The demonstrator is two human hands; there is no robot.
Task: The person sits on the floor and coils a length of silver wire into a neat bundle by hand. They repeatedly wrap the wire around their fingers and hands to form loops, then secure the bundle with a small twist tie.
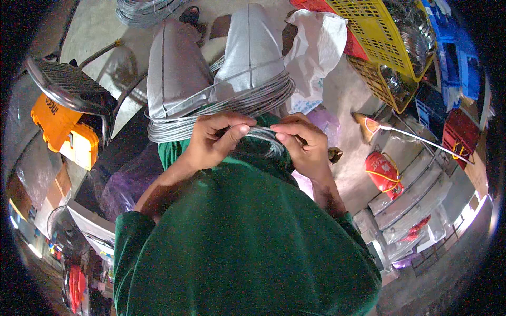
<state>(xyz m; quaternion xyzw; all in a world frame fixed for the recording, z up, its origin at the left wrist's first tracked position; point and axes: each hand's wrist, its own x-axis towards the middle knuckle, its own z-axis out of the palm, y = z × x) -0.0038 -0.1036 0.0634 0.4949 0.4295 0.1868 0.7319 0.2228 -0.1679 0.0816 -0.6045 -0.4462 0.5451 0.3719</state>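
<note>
Looks like the winding is mostly done: the coil of grey wire (221,108) already sits in a thick loop around both knees in grey trousers (211,58), with only a short run of strands left between the hands. The left hand (213,138) has its fingers (232,134) pinched tight on those strands, and the right hand (303,142) at 3 o'clock of it is closed on them too. A yellow crate (382,31) sits at 1 o'clock on the floor (342,95).

Grey wire coil (221,108); green shirt (247,237); yellow lattice crate (379,31); orange case (66,131).
</note>
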